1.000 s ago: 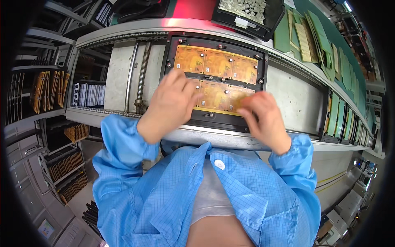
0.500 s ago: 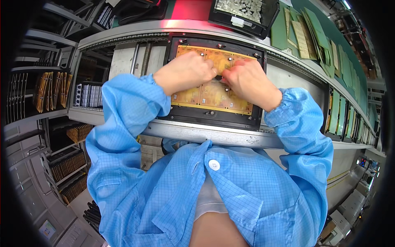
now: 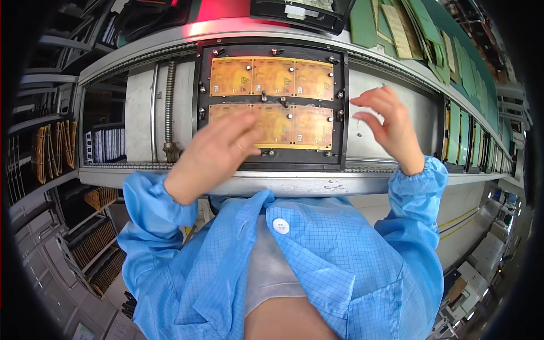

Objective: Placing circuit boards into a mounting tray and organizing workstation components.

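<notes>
A black carrier frame lies on the conveyor with two yellow circuit board panels in it, one behind the other. The far panel shows whole, while part of the near panel is covered by my left hand. That hand hovers at the near panel's left part, fingers stretched out, nothing visible in it. To the right of the carrier, my right hand is held over the conveyor bed, thumb and fingers apart and holding nothing. Small metal latches sit between the panels and around the frame.
Metal conveyor rails run along the carrier's near and far sides. A threaded rod crosses the bed on the left. Beyond the far rail are a black bin and green boards. Racks of boards stand at left.
My hands have come off the middle of the carrier and parted, the left toward me and leftward, the right out past its right edge. The whole view has shifted slightly.
</notes>
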Demonstrator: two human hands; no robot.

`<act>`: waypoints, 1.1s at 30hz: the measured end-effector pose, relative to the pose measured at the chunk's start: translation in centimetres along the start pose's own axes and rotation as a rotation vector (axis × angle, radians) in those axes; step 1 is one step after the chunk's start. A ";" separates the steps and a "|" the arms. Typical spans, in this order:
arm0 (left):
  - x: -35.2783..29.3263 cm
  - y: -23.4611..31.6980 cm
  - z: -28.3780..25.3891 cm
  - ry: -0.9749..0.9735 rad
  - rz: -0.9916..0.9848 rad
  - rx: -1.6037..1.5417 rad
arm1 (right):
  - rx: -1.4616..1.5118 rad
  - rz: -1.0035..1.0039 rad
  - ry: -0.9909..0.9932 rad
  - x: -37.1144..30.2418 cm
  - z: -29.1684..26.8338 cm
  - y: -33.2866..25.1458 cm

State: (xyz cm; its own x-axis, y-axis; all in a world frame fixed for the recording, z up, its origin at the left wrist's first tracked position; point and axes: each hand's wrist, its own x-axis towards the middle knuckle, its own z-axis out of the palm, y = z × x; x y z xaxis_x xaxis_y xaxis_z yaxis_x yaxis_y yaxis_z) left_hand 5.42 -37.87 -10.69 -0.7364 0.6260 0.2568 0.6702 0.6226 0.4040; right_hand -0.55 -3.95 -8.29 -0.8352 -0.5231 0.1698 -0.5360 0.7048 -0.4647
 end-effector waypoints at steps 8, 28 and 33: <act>-1.1 1.4 2.6 -0.027 -0.010 0.056 | 0.061 -0.209 0.064 -1.0 4.1 2.0; 2.6 -0.4 2.2 -0.090 0.383 0.315 | 0.133 -0.030 -0.082 -5.4 3.3 -1.6; 2.6 -0.3 1.7 -0.215 0.330 0.330 | -0.254 -0.492 -0.018 -3.8 3.3 -1.6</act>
State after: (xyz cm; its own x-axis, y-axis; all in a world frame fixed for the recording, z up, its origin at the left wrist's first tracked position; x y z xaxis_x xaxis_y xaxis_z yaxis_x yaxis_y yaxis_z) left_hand 3.49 -35.59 -11.66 -0.4685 0.8748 0.1235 0.8827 0.4693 0.0240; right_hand 3.87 -4.70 -11.06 -0.4774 -0.8264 0.2986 -0.8773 0.4671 -0.1099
